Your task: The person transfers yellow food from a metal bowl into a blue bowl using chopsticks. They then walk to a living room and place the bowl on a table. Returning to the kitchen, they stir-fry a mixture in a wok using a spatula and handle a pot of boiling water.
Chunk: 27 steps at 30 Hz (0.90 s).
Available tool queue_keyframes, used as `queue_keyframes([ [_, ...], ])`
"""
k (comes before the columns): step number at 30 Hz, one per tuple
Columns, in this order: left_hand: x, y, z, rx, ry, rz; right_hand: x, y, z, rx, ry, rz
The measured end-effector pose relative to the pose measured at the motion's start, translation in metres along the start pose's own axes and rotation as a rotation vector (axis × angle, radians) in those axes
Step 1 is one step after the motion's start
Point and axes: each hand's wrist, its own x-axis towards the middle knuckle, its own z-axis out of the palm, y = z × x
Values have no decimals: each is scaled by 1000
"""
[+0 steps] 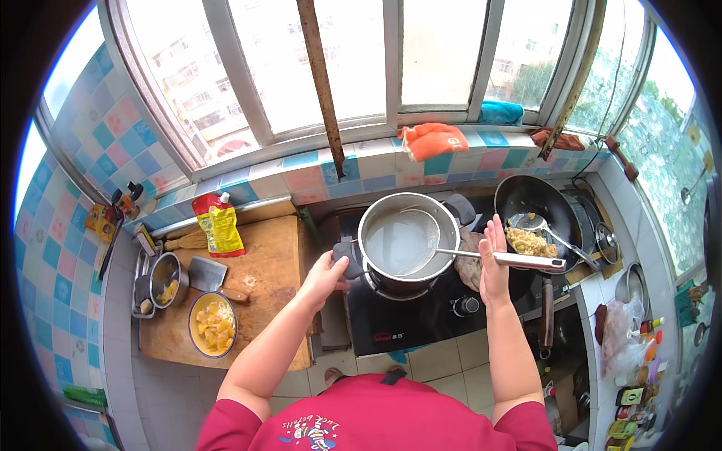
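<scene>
A metal pot [408,277] holding cloudy liquid stands on the black stove. My left hand [325,277] is at its dark left handle [348,258], thumb on top. Inside the pot sits the round head of a wire strainer [410,212], its rod running out over the rim to the right. Fingers straight, my right hand [494,268] is upright at the strainer's metal handle [533,260]; the thumb side covers part of the rod. Whether it grips the handle, I cannot tell. Beyond it a black wok [510,194] holds fried rice [530,242] and a metal ladle [569,243].
Left of the stove, a wooden board [271,315] carries a cleaver [207,273], a bowl [193,338] of yellow pieces, a metal basin [179,290] and a yellow pouch [220,225]. The wok's handle [546,315] juts toward me. Several bottles [632,394] line the right counter.
</scene>
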Motion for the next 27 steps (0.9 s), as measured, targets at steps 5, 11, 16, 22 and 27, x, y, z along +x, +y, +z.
queue_keyframes([
  [5,5,-1,3,-51,2,3,46,30,-21,164,-216,190],
  [11,4,7,4,-24,8,-48,79,45,-24,379,-141,300],
  [16,0,-4,6,-69,58,-16,77,33,-4,289,-127,239],
  [22,-64,-6,-3,-237,85,28,77,2,12,110,-313,244],
  [27,-132,-14,-23,-381,122,78,59,-27,61,74,-400,260],
])
